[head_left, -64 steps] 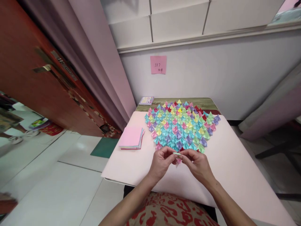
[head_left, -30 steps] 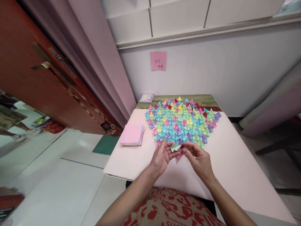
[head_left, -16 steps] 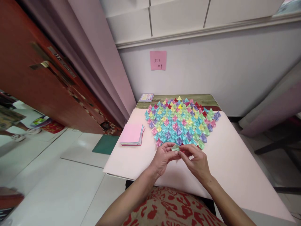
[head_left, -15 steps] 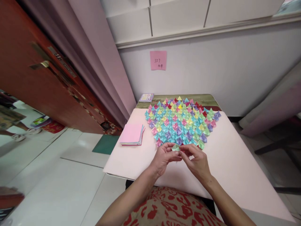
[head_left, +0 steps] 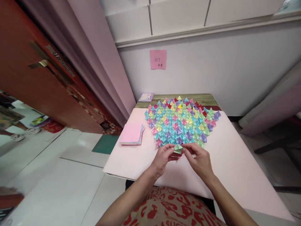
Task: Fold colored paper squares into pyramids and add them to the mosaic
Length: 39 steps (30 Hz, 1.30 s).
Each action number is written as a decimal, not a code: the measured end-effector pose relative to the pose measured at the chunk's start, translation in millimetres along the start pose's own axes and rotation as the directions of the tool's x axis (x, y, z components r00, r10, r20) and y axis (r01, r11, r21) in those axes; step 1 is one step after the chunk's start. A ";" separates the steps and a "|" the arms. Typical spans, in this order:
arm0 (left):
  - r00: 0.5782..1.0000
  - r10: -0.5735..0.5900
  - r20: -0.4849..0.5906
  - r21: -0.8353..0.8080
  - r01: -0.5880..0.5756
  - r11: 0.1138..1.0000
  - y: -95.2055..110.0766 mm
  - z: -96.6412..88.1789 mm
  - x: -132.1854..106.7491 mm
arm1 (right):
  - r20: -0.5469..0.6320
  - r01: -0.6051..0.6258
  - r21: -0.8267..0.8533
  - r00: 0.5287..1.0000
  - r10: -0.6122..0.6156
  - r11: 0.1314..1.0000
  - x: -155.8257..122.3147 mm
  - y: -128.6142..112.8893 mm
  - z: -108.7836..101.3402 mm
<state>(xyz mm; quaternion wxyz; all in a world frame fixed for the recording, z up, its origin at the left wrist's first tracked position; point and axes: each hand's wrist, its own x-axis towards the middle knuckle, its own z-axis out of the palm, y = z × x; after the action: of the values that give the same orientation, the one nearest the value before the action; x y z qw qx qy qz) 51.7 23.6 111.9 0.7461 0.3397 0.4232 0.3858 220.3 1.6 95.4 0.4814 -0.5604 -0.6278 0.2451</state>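
Between my two hands is a light green folded paper piece (head_left: 178,148), held above the near part of the table. My left hand (head_left: 163,158) pinches its left side with thumb and fingers. On the opposite side, my right hand (head_left: 198,159) grips it between thumb and index finger. Just beyond my fingers, many pointed origami pieces (head_left: 178,127) in blue, pink, purple, green, yellow and red stand close together in a broad cluster. My hands partly hide its near edge, where a bit of red paper shows.
To the left lies a stack of coloured square paper (head_left: 131,133), pink on top. A small pack (head_left: 146,97) sits at the table's back left corner. The pale pink table top (head_left: 235,169) extends right. A pink note (head_left: 158,59) is on the wall. At far left is a reddish door (head_left: 47,81).
The green paper piece has turned and shows more of its folded face between my fingers. My right hand has shifted slightly to the right.
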 end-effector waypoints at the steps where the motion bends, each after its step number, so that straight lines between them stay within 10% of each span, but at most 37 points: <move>1: 1.000 -0.005 -0.002 -0.010 0.005 1.000 -0.6 0.5 0.1 | 0.005 -0.018 0.011 1.000 0.018 1.000 0.1 0.0 -0.1; 14: 0.998 0.013 -0.056 0.006 -0.013 1.000 -3.4 0.2 1.0 | 0.037 -0.176 -0.018 0.984 0.177 0.984 2.1 14.1 -6.0; 23: 0.999 -0.008 -0.049 0.044 0.011 0.999 -7.1 -5.8 0.8 | 0.106 0.268 -0.239 0.963 -0.250 0.933 -2.8 15.9 -7.3; 32: 1.000 -0.009 -0.026 0.158 0.013 0.987 -12.1 -18.6 1.5 | 0.461 0.468 -0.266 0.830 -0.315 0.843 -3.7 21.0 -15.1; 39: 0.998 -0.066 -0.004 0.168 0.066 0.984 -14.0 -24.8 -3.0 | 0.430 0.523 -0.255 0.815 -0.389 0.813 -6.1 28.9 -12.2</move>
<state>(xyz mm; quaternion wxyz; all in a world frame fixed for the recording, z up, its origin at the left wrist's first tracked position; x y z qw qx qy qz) 32.5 18.9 91.2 0.7275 0.3876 0.4646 0.3235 244.0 0.4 74.0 0.2923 -0.4147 -0.8562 0.0981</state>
